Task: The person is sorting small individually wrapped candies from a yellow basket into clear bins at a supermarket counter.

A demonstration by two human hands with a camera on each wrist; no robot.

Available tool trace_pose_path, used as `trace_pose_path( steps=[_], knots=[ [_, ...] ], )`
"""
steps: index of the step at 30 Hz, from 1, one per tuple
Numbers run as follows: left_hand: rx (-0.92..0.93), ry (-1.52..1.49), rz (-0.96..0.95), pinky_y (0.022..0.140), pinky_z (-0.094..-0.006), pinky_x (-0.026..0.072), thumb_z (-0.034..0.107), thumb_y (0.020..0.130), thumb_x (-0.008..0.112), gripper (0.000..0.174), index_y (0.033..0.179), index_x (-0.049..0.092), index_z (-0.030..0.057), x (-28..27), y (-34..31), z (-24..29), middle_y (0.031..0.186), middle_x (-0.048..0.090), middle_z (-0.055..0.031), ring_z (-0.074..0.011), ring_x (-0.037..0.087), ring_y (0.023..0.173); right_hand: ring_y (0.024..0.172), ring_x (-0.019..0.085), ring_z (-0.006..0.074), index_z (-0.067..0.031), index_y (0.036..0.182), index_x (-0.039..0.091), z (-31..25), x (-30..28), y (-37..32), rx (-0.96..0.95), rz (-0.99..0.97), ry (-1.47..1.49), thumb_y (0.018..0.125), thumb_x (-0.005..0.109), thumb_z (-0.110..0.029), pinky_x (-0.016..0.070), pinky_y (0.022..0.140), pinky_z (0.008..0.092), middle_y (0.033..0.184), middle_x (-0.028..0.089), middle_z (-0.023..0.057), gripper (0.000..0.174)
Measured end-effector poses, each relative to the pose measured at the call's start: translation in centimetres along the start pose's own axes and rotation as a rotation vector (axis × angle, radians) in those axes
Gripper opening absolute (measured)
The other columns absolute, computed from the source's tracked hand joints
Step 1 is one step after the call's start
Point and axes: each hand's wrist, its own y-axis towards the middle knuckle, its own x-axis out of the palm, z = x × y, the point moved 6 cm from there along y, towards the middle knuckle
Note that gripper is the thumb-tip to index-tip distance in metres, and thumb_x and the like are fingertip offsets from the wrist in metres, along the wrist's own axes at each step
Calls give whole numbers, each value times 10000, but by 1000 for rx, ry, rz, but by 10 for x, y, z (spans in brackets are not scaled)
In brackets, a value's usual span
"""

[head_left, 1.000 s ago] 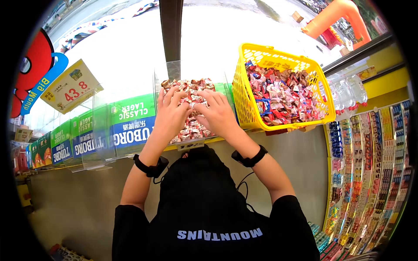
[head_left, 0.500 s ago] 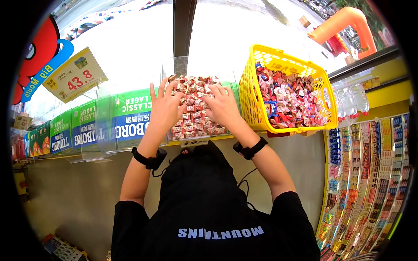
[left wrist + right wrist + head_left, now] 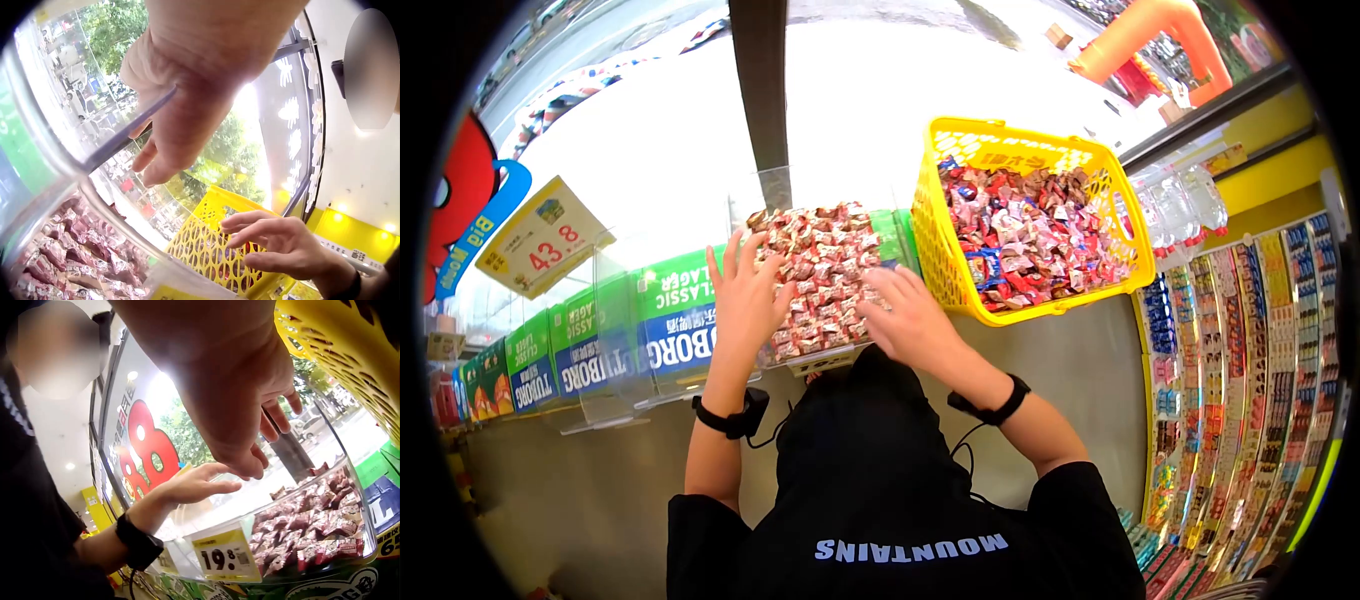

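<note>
Wrapped candies (image 3: pixel 825 262) in red and white wrappers fill a clear bin, which the right wrist view shows with a 19.8 price tag (image 3: pixel 226 556). The left hand (image 3: pixel 745 295) is over the bin's left side, fingers spread, nothing in them. At the bin's right side is the right hand (image 3: pixel 913 320), its fingers slightly bent and pointing at the candies; it holds nothing visible. In the left wrist view the right hand (image 3: pixel 275 242) appears with its fingers apart. Whether any fingertip touches a candy, I cannot tell.
A yellow basket (image 3: pixel 945 235) of mixed candies stands right of the bin. Green and blue beer boxes (image 3: pixel 580 340) line the left behind clear panels. A 43.8 sign (image 3: pixel 547 237) stands above them; bottles (image 3: pixel 1185 205) and stocked shelves (image 3: pixel 1250 370) are at the right.
The hands have moved apart from their close position over the candies. The right hand has shifted toward the bin's near right side; the left is at its left side. The head view has shifted too.
</note>
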Motion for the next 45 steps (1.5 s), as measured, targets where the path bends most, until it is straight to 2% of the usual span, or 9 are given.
trace_pose_path(
  steps=[7, 13, 24, 29, 32, 36, 40, 44, 45],
  knots=[
    [19, 120, -20, 1316, -669, 116, 243, 892, 813, 324, 1193, 725, 162, -1, -1, 8, 1516, 540, -107, -381, 359, 1555, 1353, 617, 353, -41, 1164, 716, -25, -108, -59, -144, 122, 56, 850, 779, -115, 477, 1172, 539, 1389, 662, 162, 329],
    [11, 97, -59, 1305, -632, 218, 200, 911, 800, 452, 1345, 679, 162, -23, 21, 47, 1564, 517, -134, -419, 360, 1553, 1306, 645, 350, -63, 1148, 736, 53, -158, -90, -2, 267, -23, 802, 797, -74, 498, 1138, 545, 1366, 680, 153, 352],
    [249, 1, -87, 1303, -608, 261, 120, 876, 818, 449, 1308, 697, 121, -99, 126, 201, 1534, 584, -118, -400, 444, 1521, 1268, 640, 357, -86, 1132, 746, 221, -219, -156, 269, 280, -90, 835, 837, -106, 509, 1103, 524, 1332, 689, 131, 311],
    [328, 88, -129, 1269, -546, 353, 72, 841, 827, 472, 1297, 716, 122, -111, 178, 257, 1565, 566, -121, -394, 439, 1534, 1139, 686, 340, -67, 1124, 742, 233, -251, -157, 173, 211, -20, 829, 850, -117, 538, 1034, 490, 1232, 712, 108, 318],
    [365, -10, -208, 1250, -538, 379, 84, 845, 832, 465, 1294, 717, 119, -111, 211, 292, 1572, 561, -116, -389, 438, 1536, 1107, 690, 344, -58, 1107, 741, 268, -259, -176, 250, 264, 5, 820, 853, -110, 548, 1003, 492, 1213, 714, 118, 313],
    [451, -174, -323, 1213, -511, 415, 127, 876, 829, 441, 1301, 711, 101, -87, 255, 336, 1537, 588, -137, -379, 518, 1475, 1083, 696, 339, -55, 1067, 756, 300, -259, -195, 334, 290, 1, 831, 843, -101, 563, 973, 461, 1181, 727, 124, 255],
    [491, -431, -603, 1167, -465, 452, 260, 979, 775, 457, 1380, 651, 78, -24, 286, 389, 1507, 591, -188, -380, 578, 1397, 1089, 698, 338, -58, 1060, 758, 301, -256, -198, 325, 356, 43, 843, 830, -103, 571, 960, 454, 1179, 729, 121, 233],
    [460, -228, -813, 1176, -472, 460, 401, 1001, 737, 644, 1528, 520, 101, 80, 275, 412, 1522, 542, -220, -394, 541, 1416, 1113, 691, 339, -62, 1071, 756, 305, -257, -200, 346, 350, 83, 865, 818, -156, 570, 967, 454, 1192, 720, 119, 235],
    [420, -205, -839, 1179, -471, 458, 408, 991, 749, 688, 1550, 493, 100, 103, 273, 411, 1527, 534, -226, -388, 537, 1422, 1137, 697, 323, -70, 1080, 763, 306, -257, -201, 378, 317, 119, 868, 820, -145, 547, 1035, 468, 1222, 726, 111, 232]
  ],
)
